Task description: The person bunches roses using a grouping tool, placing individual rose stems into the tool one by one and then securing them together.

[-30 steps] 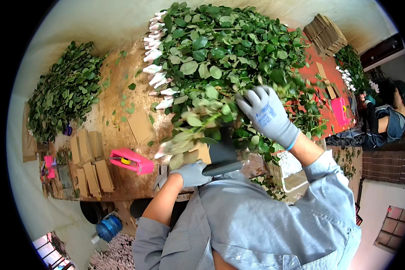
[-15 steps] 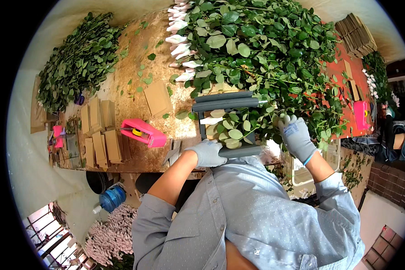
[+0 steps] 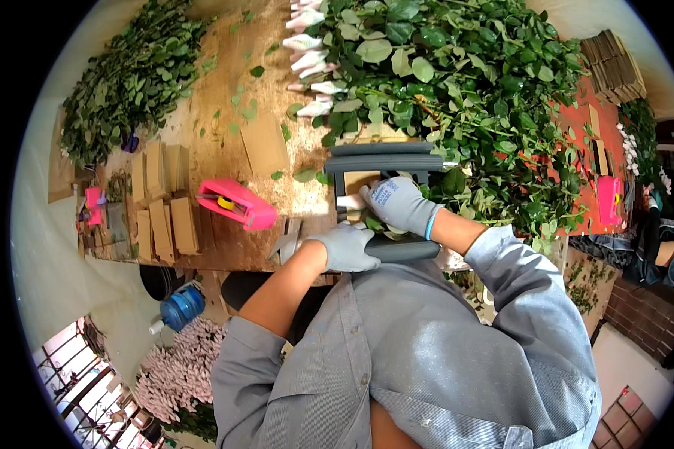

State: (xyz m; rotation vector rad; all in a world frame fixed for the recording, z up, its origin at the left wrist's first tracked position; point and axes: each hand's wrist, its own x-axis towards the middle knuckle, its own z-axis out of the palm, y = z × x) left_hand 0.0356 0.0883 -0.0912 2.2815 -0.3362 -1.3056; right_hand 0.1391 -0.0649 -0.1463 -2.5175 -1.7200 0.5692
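Note:
A dark padded frame (image 3: 386, 162) sits at the table's front edge, right before me. Inside it lies a rose with a white-wrapped bud (image 3: 350, 202) over a piece of tan cardboard (image 3: 358, 182). My right hand (image 3: 403, 205), in a grey glove, reaches down into the frame with its fingers closed at the rose, just right of the bud; the fingertips are partly hidden. My left hand (image 3: 347, 248), gloved too, rests at the frame's near left corner, fingers curled together over the padded edge. What they may hold is hidden.
Beyond the frame lies a big pile of leafy rose stems (image 3: 457, 97), with white-wrapped buds (image 3: 305, 60) at its left. A pink tape dispenser (image 3: 237, 206), cardboard pieces (image 3: 174, 217) and another leafy heap (image 3: 131, 90) are on the left. Stacked cardboard (image 3: 612, 67) stands far right.
My right hand has moved left from the leafy stems into the frame, down by the wrapped bud. My left hand stays at the frame's near left corner.

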